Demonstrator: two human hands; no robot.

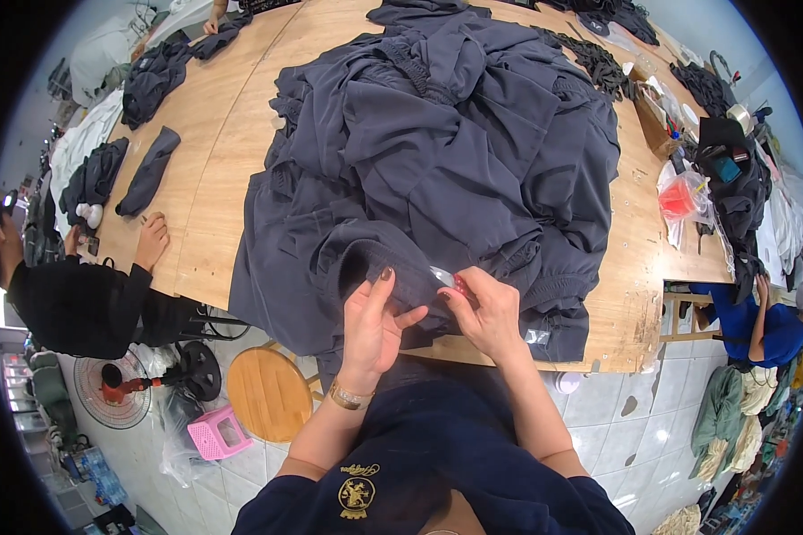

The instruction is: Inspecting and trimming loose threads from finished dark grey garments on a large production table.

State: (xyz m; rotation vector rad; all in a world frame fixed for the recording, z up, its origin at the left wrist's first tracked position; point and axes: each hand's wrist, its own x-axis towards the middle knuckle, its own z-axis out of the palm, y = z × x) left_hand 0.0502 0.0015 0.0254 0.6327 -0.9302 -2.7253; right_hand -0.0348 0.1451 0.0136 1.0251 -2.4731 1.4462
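A large heap of dark grey garments [455, 160] lies in front of me, with gathered elastic edges showing in places. At its near edge, a gathered garment band [397, 263] is raised in a loop. My left hand [370, 330] has its thumb against this band and its other fingers partly bent, the garment between them. My right hand [486, 312] is closed in a pinch beside the band. Between its fingers shows a small red piece with a shiny pale part [442, 277]; its kind is unclear. A shiny clear sticker [537, 337] is on the cloth to the right.
A wooden table [214, 178] carries the heap. At left sits a person in black [80, 299] near a folded dark piece [150, 171]; a person in blue [758, 330] is at right. A red drink bag [680, 196], round stool [269, 394], pink stool [219, 432] and fan [113, 388] are around.
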